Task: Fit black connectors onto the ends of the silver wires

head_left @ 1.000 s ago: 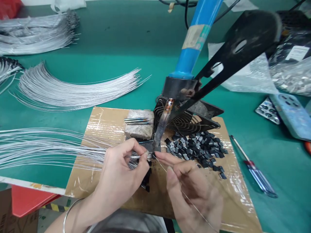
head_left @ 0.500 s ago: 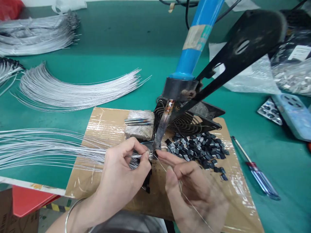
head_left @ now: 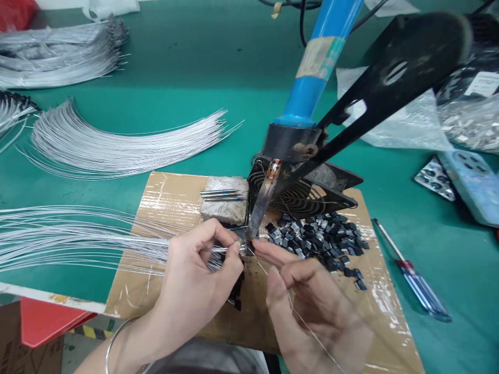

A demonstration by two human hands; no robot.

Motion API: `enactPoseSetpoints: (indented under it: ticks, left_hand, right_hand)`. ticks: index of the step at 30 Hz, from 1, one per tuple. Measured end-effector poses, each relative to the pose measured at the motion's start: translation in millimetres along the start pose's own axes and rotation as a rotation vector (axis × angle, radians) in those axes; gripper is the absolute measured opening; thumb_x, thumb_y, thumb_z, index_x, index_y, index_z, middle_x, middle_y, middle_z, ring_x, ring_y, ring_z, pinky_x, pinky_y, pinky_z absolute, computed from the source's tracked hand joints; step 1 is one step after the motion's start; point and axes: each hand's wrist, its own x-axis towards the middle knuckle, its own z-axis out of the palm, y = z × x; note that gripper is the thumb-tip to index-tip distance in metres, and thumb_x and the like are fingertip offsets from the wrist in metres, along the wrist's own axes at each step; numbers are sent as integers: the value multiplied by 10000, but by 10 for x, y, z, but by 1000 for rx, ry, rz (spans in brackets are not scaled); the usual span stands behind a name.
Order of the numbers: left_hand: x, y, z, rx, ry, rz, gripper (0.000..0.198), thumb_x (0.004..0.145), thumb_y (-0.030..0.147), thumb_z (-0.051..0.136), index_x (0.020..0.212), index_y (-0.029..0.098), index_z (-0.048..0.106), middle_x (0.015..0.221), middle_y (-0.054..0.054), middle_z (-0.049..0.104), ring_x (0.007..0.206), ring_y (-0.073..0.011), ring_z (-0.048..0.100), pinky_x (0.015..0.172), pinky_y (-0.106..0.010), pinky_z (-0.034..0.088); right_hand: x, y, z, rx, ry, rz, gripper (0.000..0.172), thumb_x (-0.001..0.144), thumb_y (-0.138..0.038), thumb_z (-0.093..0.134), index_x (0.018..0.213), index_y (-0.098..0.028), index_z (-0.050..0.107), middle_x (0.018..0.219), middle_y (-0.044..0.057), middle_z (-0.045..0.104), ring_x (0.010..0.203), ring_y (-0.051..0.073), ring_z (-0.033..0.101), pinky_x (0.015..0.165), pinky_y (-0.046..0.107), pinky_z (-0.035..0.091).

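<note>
My left hand [head_left: 198,275] pinches a thin wire [head_left: 219,250] between thumb and forefinger, its end beneath the soldering iron's tip. The blue-handled soldering iron [head_left: 302,98] hangs tilted, with its dull tip [head_left: 260,210] pointing down between my hands. My right hand [head_left: 315,306] is closed on a thin strand of solder wire [head_left: 317,337], which runs up to the tip. Its forefinger reaches close beside the tip; any small part at the joint is too hidden to make out. Loose white wires [head_left: 148,241] pass under my left hand.
A black bracket [head_left: 390,83] carries the iron over a black fan [head_left: 296,192]. Small black pieces [head_left: 319,239] lie heaped on the cardboard [head_left: 171,192], near a grey block [head_left: 224,208] with metal rods. A screwdriver [head_left: 417,285] and phone [head_left: 473,176] lie right; wire bundles [head_left: 117,148] left.
Hardly anything differs. My right hand has shifted very slightly to the right and down; my left hand keeps its pinch at the iron's tip.
</note>
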Motion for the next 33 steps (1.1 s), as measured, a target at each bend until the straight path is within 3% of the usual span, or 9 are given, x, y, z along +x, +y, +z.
enactPoseSetpoints:
  ticks: [7,21,29,33]
  left_hand:
    - [0,19,-17,5,8,13,124,807,159,632,687,172,605,734,-13,705,563,-103,537,496,-202,374]
    - [-4,14,-7,-6,-6,-3,120,808,201,629,692,173,619,754,-42,725,622,-152,622,519,-232,413]
    - [1,-6,-20,-21,-4,27,112,809,163,638,701,179,610,745,-15,712,588,-117,572,523,-211,410]
    - [5,-7,-20,-17,-1,14,106,801,158,646,701,177,615,747,-15,717,591,-117,578,518,-206,404]
  right_hand:
    - [7,-10,-2,7,9,-35,189,892,-227,639,725,-240,554,1102,83,788,952,223,772,813,317,602]
    - [7,8,-6,-12,20,-68,184,892,-220,637,731,-246,550,1091,83,793,921,220,775,767,311,592]
    - [6,-10,-14,-10,4,-12,194,890,-235,626,721,-265,537,1107,42,790,948,220,772,788,327,580]
    - [19,55,-24,10,-23,-54,193,894,-202,623,734,-257,533,1124,47,784,973,217,770,815,323,599]
